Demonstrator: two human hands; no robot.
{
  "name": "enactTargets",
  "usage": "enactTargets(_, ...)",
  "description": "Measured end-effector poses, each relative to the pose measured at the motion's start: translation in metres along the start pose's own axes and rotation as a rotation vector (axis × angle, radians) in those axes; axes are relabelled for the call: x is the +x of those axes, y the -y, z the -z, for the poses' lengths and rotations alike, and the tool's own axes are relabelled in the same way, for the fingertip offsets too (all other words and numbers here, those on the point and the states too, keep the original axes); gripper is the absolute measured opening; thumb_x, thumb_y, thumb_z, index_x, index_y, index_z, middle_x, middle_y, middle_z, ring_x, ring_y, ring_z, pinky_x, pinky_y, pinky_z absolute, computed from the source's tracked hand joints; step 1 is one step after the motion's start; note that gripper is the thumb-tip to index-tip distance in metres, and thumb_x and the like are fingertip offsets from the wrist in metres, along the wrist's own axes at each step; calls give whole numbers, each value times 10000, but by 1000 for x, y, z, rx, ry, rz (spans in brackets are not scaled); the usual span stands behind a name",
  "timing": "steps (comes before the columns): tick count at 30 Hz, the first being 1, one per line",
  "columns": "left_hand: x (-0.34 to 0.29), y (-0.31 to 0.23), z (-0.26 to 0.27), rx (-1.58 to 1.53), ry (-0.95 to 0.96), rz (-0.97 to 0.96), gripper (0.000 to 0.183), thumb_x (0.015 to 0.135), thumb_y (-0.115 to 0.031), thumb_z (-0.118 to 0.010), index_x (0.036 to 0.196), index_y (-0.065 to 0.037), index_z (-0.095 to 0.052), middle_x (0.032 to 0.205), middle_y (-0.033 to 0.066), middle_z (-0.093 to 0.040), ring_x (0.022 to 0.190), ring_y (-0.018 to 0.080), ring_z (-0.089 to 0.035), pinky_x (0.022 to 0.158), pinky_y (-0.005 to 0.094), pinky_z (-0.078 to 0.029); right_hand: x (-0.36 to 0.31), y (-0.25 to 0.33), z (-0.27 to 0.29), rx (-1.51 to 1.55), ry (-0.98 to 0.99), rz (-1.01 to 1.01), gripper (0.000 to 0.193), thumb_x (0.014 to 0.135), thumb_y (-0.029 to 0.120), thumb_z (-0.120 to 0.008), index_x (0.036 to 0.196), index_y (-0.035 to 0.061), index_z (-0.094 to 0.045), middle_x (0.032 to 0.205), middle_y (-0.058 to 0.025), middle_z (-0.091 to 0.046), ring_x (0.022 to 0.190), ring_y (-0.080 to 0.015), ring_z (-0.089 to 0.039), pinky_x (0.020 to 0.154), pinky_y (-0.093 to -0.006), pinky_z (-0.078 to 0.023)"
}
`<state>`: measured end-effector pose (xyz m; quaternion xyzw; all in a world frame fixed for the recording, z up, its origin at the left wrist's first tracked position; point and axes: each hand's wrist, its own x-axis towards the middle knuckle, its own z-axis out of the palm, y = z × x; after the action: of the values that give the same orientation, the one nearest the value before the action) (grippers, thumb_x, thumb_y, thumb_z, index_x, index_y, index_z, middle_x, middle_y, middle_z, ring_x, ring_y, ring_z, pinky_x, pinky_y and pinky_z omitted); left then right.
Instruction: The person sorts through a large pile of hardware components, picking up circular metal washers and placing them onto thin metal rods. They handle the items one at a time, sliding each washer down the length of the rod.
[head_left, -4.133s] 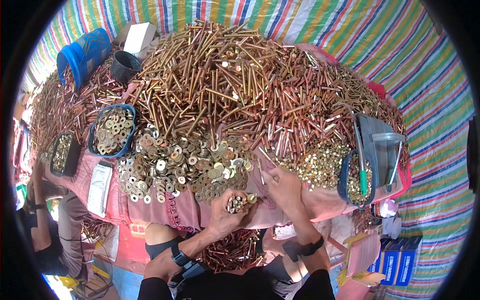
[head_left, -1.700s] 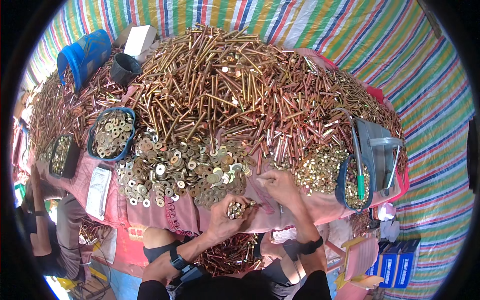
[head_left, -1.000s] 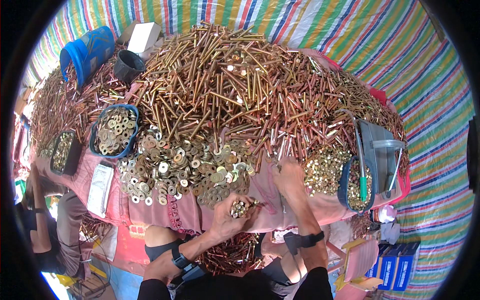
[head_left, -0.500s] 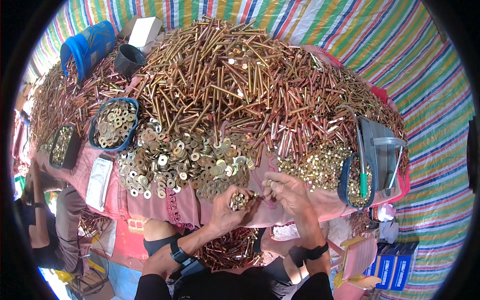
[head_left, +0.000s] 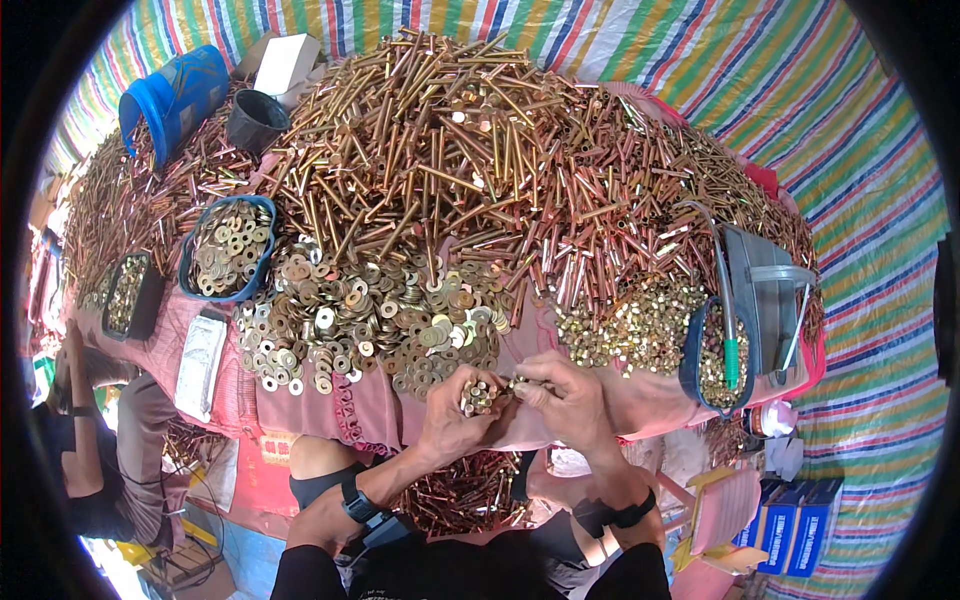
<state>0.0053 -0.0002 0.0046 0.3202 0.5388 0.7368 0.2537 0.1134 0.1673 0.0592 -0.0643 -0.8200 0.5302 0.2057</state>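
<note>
My left hand (head_left: 455, 415) is closed round a bunch of bolts (head_left: 481, 396), their round ends facing up. Thumb and fingertips of my right hand (head_left: 565, 400) pinch together at the right side of this bunch, by a small metal end; what they hold is too small to make out. Flat washers (head_left: 370, 315) lie heaped just beyond my left hand. Beyond my right hand spreads a pile of small brassy nuts (head_left: 630, 325). Long bolts and metal sleeves (head_left: 450, 170) form a large mound across the back of the table.
A blue-rimmed tub of washers (head_left: 228, 296) stands left, near a dark tray of nuts (head_left: 128, 310). At right are a nut-filled tub (head_left: 690, 375) with a green-handled tool (head_left: 731, 360) and a grey container (head_left: 755, 255). A blue bucket (head_left: 185, 95) lies back left. Another person's arm (head_left: 82, 440) shows far left.
My right hand has moved left and slightly down, its fingertips now meeting the bolt bunch. My left hand stays nearly in place, still gripping the bolts.
</note>
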Motion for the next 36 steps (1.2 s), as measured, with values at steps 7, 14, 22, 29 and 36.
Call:
enactTargets(7,1,-6,1,71,5,38,268,818,31,-734,1058,-18,-627,986,81,-720,875,110,-648,789,302,-552,3,25,-5,-213,-37,37,221,902,43,-790,1102,-22,-723,1002,-130,-720,864,-211,-710,750,-312,-563)
enactTargets(14,1,-6,3,94,28,136,290,797,82,-735,1047,-13,-624,1090,102,-717,1009,145,-651,912,310,-529,-2,35,-15,-334,-124,18,221,914,77,-785,1109,-13,-732,977,-133,-712,812,-230,-709,714,-326,-561)
enactTargets(22,3,-7,3,142,46,96,290,801,65,-763,1047,-20,-635,1055,96,-728,980,142,-665,880,313,-536,-4,31,-8,-258,-67,-5,200,903,26,-755,1099,-9,-741,980,-124,-717,877,-244,-704,763,-341,-550)
enactTargets(29,4,-8,3,191,54,54,283,811,3,-803,1033,-30,-630,1035,116,-751,920,146,-688,816,324,-559,-10,21,-15,-266,-151,17,197,887,66,-811,1036,-11,-707,939,-127,-701,827,-248,-708,737,-347,-564)
enactTargets(36,5,-9,5,194,83,40,283,820,-10,-809,1037,-27,-628,1046,129,-753,942,172,-712,827,335,-568,-13,22,-15,-184,-114,-128,258,861,135,-865,1018,0,-711,872,-100,-675,779,-184,-692,677,-313,-551)
